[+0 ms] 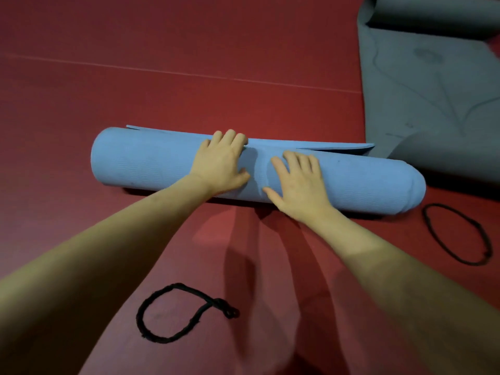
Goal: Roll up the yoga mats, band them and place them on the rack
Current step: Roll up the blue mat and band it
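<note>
A light blue yoga mat lies rolled up across the red floor, its loose end edge showing along the far side. My left hand rests on top of the roll near its middle, fingers curled over the far edge. My right hand lies flat on the roll beside it, fingers spread. One black elastic band lies on the floor near me. A second black band lies to the right of the roll's end.
A grey yoga mat lies spread at the right, partly rolled at its far end and curling up near the blue roll. Red floor mats cover the ground all around. No rack is in view.
</note>
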`<state>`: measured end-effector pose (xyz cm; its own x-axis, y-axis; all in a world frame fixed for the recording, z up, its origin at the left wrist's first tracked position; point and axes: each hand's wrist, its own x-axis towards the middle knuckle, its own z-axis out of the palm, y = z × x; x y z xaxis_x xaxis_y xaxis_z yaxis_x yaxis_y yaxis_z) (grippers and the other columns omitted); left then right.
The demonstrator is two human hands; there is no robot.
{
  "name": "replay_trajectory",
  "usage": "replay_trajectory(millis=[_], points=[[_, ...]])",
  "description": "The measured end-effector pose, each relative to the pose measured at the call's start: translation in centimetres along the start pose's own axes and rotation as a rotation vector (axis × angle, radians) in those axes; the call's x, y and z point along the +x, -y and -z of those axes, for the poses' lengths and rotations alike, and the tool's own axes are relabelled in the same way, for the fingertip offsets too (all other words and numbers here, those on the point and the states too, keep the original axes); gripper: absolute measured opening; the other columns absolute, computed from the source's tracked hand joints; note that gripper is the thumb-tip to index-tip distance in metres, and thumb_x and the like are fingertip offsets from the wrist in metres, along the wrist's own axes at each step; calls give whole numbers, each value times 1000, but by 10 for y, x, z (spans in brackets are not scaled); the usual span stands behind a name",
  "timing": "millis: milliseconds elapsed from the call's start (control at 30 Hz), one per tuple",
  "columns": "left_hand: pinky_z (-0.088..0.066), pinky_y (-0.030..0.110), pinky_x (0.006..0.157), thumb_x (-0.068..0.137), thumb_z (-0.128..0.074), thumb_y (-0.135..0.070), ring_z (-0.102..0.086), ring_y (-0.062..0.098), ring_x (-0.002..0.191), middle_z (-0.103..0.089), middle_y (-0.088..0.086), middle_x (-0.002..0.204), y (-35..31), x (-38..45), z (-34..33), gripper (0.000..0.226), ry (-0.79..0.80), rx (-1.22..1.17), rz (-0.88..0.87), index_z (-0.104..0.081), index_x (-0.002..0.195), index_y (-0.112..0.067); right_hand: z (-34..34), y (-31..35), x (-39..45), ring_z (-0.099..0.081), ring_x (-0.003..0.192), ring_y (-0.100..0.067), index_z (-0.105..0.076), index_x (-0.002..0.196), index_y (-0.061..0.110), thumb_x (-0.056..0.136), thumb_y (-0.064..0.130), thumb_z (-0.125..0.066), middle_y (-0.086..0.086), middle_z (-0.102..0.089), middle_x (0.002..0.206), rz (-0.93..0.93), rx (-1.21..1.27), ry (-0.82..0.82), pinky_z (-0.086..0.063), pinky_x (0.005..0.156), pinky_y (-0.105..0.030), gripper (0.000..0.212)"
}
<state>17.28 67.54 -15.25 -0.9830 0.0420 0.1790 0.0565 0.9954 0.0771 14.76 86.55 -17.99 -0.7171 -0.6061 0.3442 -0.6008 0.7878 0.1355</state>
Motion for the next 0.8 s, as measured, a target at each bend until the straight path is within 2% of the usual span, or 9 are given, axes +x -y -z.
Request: replay_trajectory(millis=[100, 167, 233, 267, 333, 433, 533, 667, 800], points=[[-40, 40, 67, 75, -48, -26, -54, 35, 84, -59, 12, 94, -1, 6, -7, 33, -98, -28, -40, -62, 95, -4, -8, -4, 3, -54, 96, -36, -58, 117, 8, 71, 54, -62, -19, -55, 119, 16, -22, -59, -28, 88, -42, 65], [-45, 39, 69, 71, -38, -32, -57, 36, 84, -63, 12, 96, -1, 4, -15, 47, -170, -57, -59, -64, 96, -3, -14, -8, 4, -51, 100, -35, -53, 128, 9, 51, 62, -78, -18, -52, 123, 0, -52, 5, -27, 91, -42, 97], [-42, 42, 93, 68, -43, -40, -53, 37, 110, -58, 15, 122, 1, 4, -17, 66, -67, -60, -68, -58, 119, -1, -18, -8, 9, -50, 106, -35, -46, 136, 7, 34, 66, -83, -17, -51, 127, -18, -100, 116, -28, 96, -42, 123], [-31, 44, 106, 69, -51, -44, -41, 36, 128, -46, 17, 139, 2, 4, -17, 80, 58, -29, -73, -45, 135, 0, -19, -6, 14, -49, 109, -35, -42, 139, 6, 32, 67, -83, -16, -50, 130, -35, -124, 172, -29, 100, -41, 130], [-10, 44, 117, 70, -65, -51, -14, 34, 144, -16, 15, 156, 3, 11, -17, 108, 233, 149, -95, -12, 149, -1, -18, -2, 26, -47, 118, -34, -34, 144, 5, 31, 67, -84, -15, -45, 137, -78, -163, 243, -32, 106, -42, 138], [-8, 46, 118, 68, -74, -54, -6, 36, 145, -4, 15, 157, 0, 26, -21, 125, 283, 342, -85, 5, 148, -1, -21, -3, 40, -27, 138, -37, -13, 149, 4, 47, 59, -85, -21, -25, 150, -76, -186, 319, -14, 116, -46, 137], [-12, 45, 117, 67, -77, -51, -11, 36, 144, -8, 16, 155, 1, 34, -26, 124, 280, 432, -67, 4, 147, -1, -22, -6, 47, -11, 144, -39, -1, 149, 4, 59, 53, -82, -27, -9, 154, -75, -198, 377, -4, 117, -49, 130], [-24, 44, 112, 65, -76, -42, -27, 35, 135, -26, 13, 145, -1, 37, -28, 110, 223, 455, -72, -9, 143, -2, -21, -8, 51, -32, 134, -39, -16, 145, 2, 57, 54, -78, -26, -30, 145, -30, -261, 364, -23, 112, -49, 120], [-29, 40, 103, 63, -74, -35, -37, 28, 124, -35, 6, 137, -1, 27, -24, 97, 184, 412, -83, -20, 139, -6, -18, -8, 46, -57, 98, -33, -43, 128, 2, 42, 60, -76, -20, -57, 116, 27, -338, 308, -44, 89, -43, 109]])
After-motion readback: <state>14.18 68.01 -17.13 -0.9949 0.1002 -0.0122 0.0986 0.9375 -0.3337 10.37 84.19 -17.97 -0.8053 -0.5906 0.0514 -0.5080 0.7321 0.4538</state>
